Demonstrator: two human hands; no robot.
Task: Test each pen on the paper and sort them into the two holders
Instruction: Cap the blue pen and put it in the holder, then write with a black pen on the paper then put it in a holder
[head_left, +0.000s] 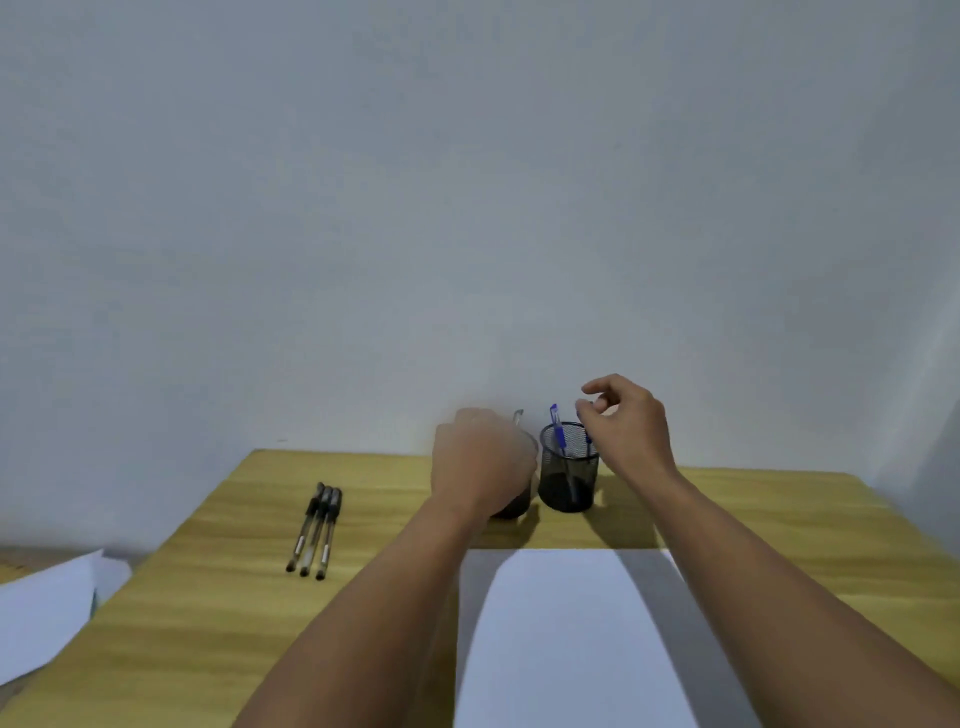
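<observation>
Two black mesh holders stand at the table's far edge. My left hand (480, 465) covers the left holder (517, 506), its fingers wrapped around it; a clear pen end (518, 415) pokes out above. The right holder (568, 467) has a blue pen (557, 431) standing in it. My right hand (626, 421) hovers just above and right of that holder, fingers loosely curled, nothing visible in them. Three black pens (314, 527) lie side by side on the table at the left. A white paper (566, 634) lies in front of me between my forearms.
The wooden table (218, 597) ends at a pale wall close behind the holders. Loose white sheets (47, 618) lie off the table's left edge.
</observation>
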